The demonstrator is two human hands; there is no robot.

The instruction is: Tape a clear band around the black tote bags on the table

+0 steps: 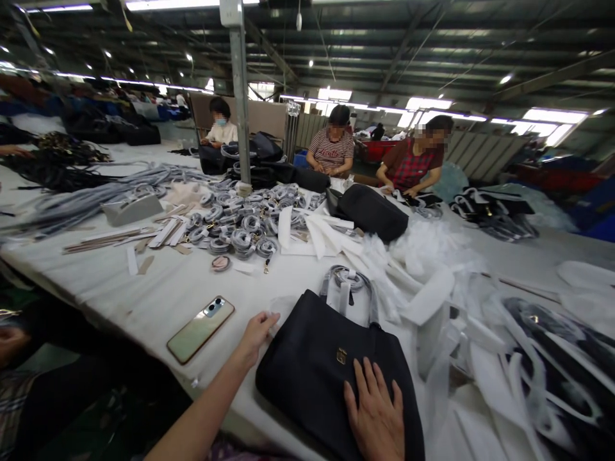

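Observation:
A black handbag (312,365) with a small gold clasp lies flat on the white table (158,288) in front of me, its wrapped handles pointing away. My right hand (375,416) rests flat on the bag's lower right part, fingers stretched out. My left hand (257,333) touches the bag's left edge, fingers curled at a thin clear plastic sheet; whether it grips the sheet is unclear.
A phone (200,328) lies left of the bag. Coiled grey straps (240,224) and paper strips cover the table's middle. White wrapping and plastic (432,282) pile up on the right with more bags. Another black bag (372,211) lies farther back. Three people sit working at the far side.

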